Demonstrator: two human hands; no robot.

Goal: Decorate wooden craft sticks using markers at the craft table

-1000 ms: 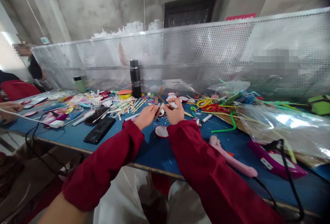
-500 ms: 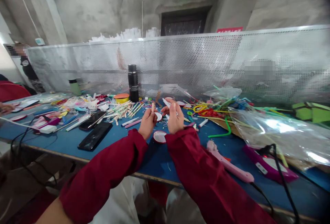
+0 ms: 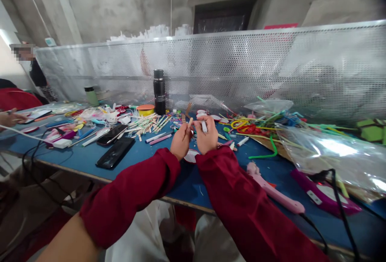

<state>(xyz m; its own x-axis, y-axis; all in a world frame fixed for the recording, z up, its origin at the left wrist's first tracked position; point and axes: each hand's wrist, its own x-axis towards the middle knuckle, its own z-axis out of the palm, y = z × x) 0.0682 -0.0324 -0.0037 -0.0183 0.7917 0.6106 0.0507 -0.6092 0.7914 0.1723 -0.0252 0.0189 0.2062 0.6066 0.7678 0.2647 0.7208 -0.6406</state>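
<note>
Above the blue table, my left hand [image 3: 180,142] is closed around a wooden craft stick [image 3: 190,122], whose rounded end pokes up past the thumb. My right hand [image 3: 208,138] grips a white marker pen [image 3: 204,126] close beside it; the fingers of both hands nearly meet, and I cannot tell if the pen touches the stick. Just below them lies a white disc with a red rim [image 3: 191,156], partly covered by my hands and sleeve. A purple marker and a pink marker [image 3: 160,139] rest to the left of my left hand.
Two black phones [image 3: 115,153] lie left, near a pile of craft sticks [image 3: 141,127]. A black bottle [image 3: 159,93] stands at the back before a perforated metal screen [image 3: 229,64]. Right are a pink glue gun [image 3: 276,193], a corded purple device [image 3: 325,195] and plastic bags [image 3: 328,153]. Another person's hand [image 3: 12,118] shows far left.
My hands have come closer together, and the marker pen has turned from slanting left to pointing more toward me. The view has tilted down slightly and swung left.
</note>
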